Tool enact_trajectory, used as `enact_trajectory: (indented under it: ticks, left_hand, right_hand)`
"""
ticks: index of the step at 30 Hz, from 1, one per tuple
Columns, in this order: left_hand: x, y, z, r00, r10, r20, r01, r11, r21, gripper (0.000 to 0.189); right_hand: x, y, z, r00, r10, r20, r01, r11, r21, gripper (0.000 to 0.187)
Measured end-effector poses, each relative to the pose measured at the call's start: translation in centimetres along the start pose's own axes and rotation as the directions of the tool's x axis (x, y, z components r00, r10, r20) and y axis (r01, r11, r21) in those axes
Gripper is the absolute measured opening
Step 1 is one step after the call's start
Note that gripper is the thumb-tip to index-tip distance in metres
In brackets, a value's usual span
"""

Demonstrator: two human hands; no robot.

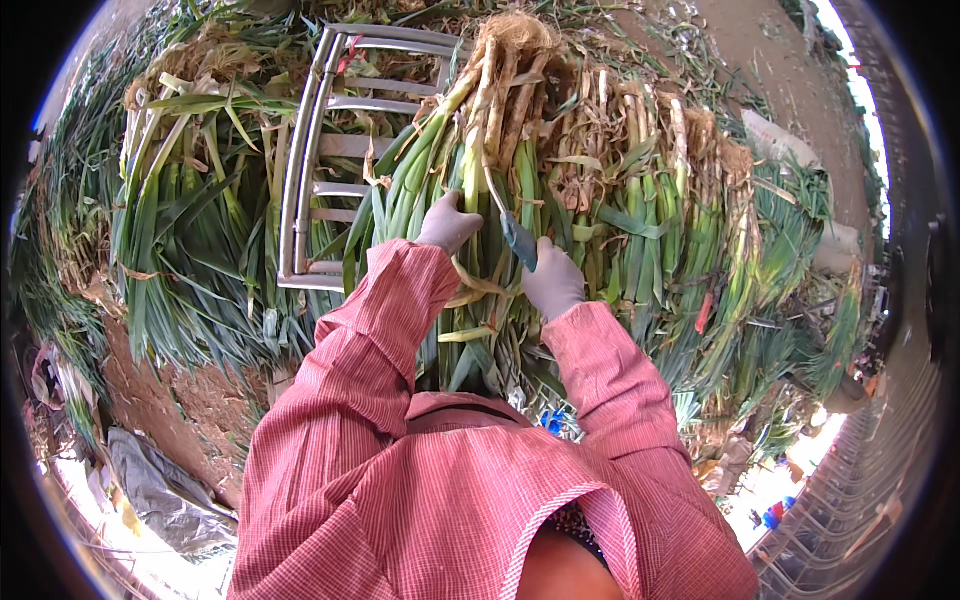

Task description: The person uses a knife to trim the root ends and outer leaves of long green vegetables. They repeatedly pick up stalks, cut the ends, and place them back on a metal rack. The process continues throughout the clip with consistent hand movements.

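My left hand (450,225), in a pale glove, grips a leek stalk (473,169) near where its white shank turns green. That stalk lies with a bunch of leeks (412,187) whose tangled roots (519,31) point away from me. In my gloved right hand (553,281) is a small knife-like tool (520,241) with a teal handle. Its narrow, pale, slightly curved end reaches up beside the held stalk; whether it touches the stalk I cannot tell. Some of my left fingers are hidden among the leaves.
A metal slatted frame (304,161) lies left of the bunch, partly under leaves. More leeks (195,195) are heaped further left, and a row of them (645,202) extends right. Dark plastic sheeting (161,487) lies at lower left. Bare soil (780,67) shows at upper right.
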State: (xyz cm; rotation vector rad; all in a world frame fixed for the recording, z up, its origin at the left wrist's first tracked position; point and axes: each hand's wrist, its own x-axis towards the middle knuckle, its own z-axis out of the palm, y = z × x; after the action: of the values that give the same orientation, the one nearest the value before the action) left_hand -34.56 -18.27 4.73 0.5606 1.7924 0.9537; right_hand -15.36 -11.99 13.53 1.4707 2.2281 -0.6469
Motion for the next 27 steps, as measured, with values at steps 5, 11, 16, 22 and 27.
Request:
enact_trajectory:
  ticks: [5,11,16,22,27]
  left_hand:
    - [0.1,0.2,-0.9,0.987,-0.112,0.111,0.131,0.975,-0.178,0.046]
    - [0.4,0.4,-1.7,0.963,-0.156,0.219,0.203,0.957,-0.209,0.028]
    - [0.6,0.0,-1.7,0.959,-0.153,0.237,0.208,0.951,-0.229,0.021]
    - [1.1,-0.6,-1.1,0.963,-0.156,0.221,0.177,0.981,-0.078,0.025]
    - [1.0,-0.8,-0.6,0.971,-0.147,0.187,0.174,0.975,-0.139,0.035]
  right_hand:
    - [2.6,-1.8,-1.9,1.000,0.012,0.007,-0.011,0.998,-0.057,0.032]
    - [6.2,-4.9,-4.6,0.997,0.071,0.041,-0.068,0.995,-0.068,0.032]
    - [10.4,-6.3,-6.4,0.986,0.162,0.041,-0.161,0.986,-0.034,0.033]
    - [13.0,-7.2,-8.1,0.981,0.196,-0.011,-0.196,0.981,0.006,0.034]
    - [6.6,-4.6,-5.6,0.991,0.126,0.052,-0.129,0.990,0.060,0.031]
